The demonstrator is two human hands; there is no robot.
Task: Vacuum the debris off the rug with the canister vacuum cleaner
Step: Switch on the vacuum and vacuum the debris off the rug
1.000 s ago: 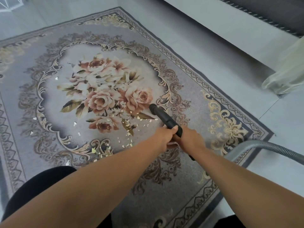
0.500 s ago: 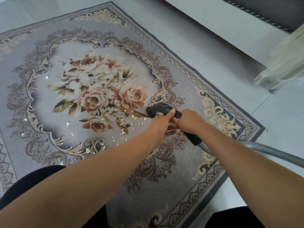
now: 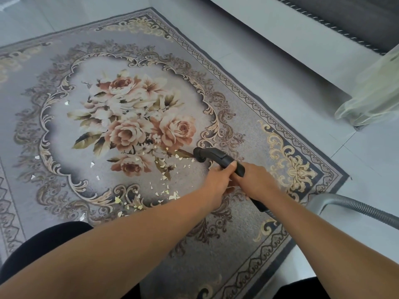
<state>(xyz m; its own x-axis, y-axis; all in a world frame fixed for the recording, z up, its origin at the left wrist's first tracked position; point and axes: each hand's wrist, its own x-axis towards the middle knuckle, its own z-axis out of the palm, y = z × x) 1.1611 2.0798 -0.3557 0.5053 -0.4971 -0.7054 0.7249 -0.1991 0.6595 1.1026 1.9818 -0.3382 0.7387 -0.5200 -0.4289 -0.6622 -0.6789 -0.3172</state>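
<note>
We're mid-pass here. Both hands are on the black wand (image 3: 218, 157): left hand (image 3: 218, 175) wrapped round it up front, right hand (image 3: 254, 182) clamped just behind, the two touching. The open end sits low on the rug (image 3: 237, 117), at the edge of the rose bouquet and right by the nearest pale flakes (image 3: 164, 177). The grey hose (image 3: 354, 205) trails off right and the canister's out of shot. Plenty of bits remain, mostly nearer us, so next we'd guess a slow sweep that way, mouth close to the pile.
</note>
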